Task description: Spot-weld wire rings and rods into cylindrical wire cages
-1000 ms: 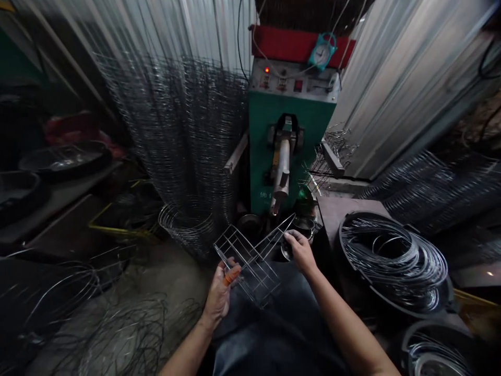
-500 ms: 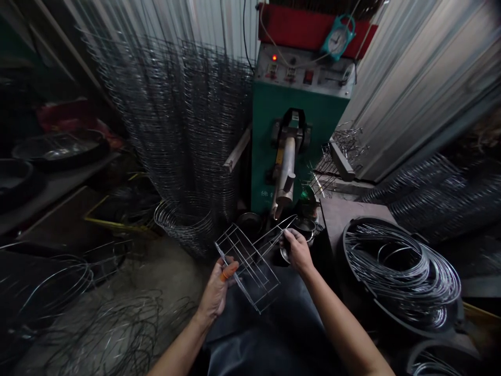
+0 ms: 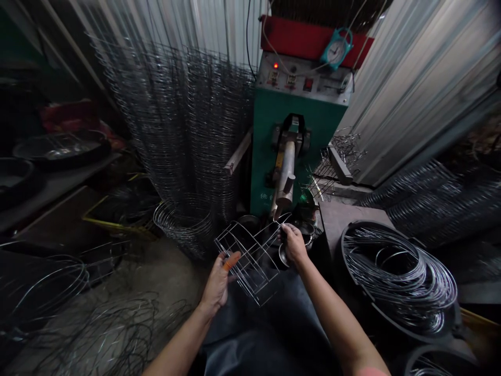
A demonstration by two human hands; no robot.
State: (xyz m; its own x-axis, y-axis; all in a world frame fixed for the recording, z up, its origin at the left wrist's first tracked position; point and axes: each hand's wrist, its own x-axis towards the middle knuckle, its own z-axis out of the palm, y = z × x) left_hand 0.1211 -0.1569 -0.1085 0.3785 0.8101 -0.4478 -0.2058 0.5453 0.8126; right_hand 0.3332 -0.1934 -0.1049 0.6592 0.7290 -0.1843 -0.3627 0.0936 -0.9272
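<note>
A wire rack (image 3: 254, 256) of thin metal rods is held between my two hands, tilted over my lap. My left hand (image 3: 219, 279) grips its near left edge, with an orange cover on the thumb. My right hand (image 3: 293, 241) is closed on the far right end, where a curved wire sticks out. That end is right at the lower tip of the spot welder's arm (image 3: 285, 183); whether wire and tip touch I cannot tell. The green spot welder (image 3: 266, 120) stands straight ahead, its red lamp lit.
Tall stacks of wire frames (image 3: 172, 120) lean left of the machine. A round tub (image 3: 346, 261) of wire rings sits at the right by a board (image 3: 340, 214). Loose wires (image 3: 113, 329) litter the floor at the left. A metal bar (image 3: 238, 154) juts out beside the machine.
The wire rack has tilted a little and its far end has moved up to the welder's tip. My right hand has shifted slightly left and up with it.
</note>
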